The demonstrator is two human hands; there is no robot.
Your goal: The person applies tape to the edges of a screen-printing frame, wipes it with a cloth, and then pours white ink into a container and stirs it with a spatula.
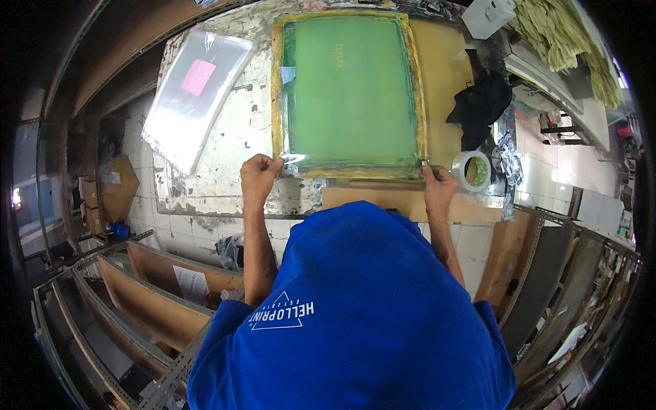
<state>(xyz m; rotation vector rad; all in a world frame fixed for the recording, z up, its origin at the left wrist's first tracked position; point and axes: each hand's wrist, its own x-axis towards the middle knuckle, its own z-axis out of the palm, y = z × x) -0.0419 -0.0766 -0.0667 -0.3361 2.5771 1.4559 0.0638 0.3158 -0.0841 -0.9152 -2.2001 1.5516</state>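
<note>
A silk-screen frame (277,82) with worn yellow edges and green mesh (355,102) lies flat on the table in front of me. At its near left corner, my left hand (260,179) pinches the end of a clear, shiny strip of tape (294,158). My right hand (439,186), fingers pinched at the near right corner, holds what looks like the strip's other end. Between the hands the strip runs along the frame's near edge and is hard to see. A roll of tape (480,179) lies just right of my right hand.
A stack of clear film sheets (184,102) with a pink note (198,77) lies left of the frame. Black cloth (482,102) and a tan board (444,75) are on the right. A white container (486,17) stands at the far right. Shelving racks (150,280) flank me.
</note>
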